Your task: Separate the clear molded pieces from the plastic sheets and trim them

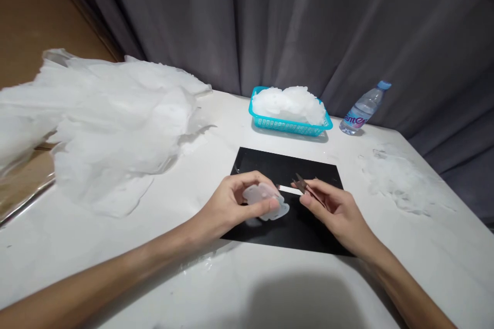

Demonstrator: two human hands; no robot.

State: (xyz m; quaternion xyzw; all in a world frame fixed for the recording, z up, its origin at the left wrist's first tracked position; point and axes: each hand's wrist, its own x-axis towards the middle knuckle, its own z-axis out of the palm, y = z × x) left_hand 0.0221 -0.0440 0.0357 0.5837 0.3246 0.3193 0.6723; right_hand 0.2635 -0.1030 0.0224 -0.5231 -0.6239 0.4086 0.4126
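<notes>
A thin, translucent white plastic piece (259, 194) with a wavy edge is pinched between the thumb and fingers of my left hand (230, 204), raised over a black mat (301, 234). My right hand (341, 211) grips small dark metal snips (311, 191). Their pointed blades stand slightly apart and aim up and left, a short gap from the plastic piece. Between my hands, a narrow white strip (290, 189) shows against the mat; part of it is hidden behind my fingers.
Thin white sheets (123, 108) are heaped at left, beside cardboard (34, 177). A turquoise basket (285, 126) of white pieces stands behind the mat, with a water bottle (363, 110) to its right. Clear scraps (401, 180) lie at right. A grey curtain (285, 20) hangs behind the table.
</notes>
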